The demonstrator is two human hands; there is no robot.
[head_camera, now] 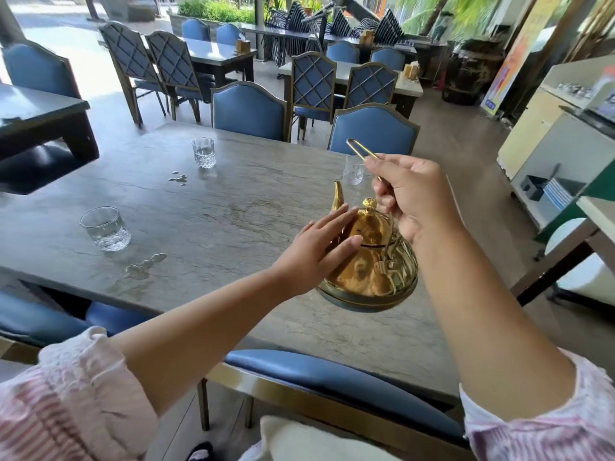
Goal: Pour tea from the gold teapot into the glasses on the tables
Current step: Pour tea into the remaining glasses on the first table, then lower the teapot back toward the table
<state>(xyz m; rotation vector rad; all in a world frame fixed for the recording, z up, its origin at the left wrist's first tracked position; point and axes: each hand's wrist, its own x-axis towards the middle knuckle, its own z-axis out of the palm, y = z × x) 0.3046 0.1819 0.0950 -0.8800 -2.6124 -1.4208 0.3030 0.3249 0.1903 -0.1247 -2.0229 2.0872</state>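
The gold teapot near the table's right edge is shiny yellow-gold all over, spout and lid knob alike, with a darker band round its base. The table top is grey stone with paler wavy veining. The glass by the left edge, the glass toward the far edge and the glass near the far right corner are clear, with cut facets round their lower parts. The plain chair is blue with a dull gold frame; the lattice chair carries a gold diamond grid over blue. The left sleeve and right sleeve are pink-and-white striped.

Table bears three glasses, puddles
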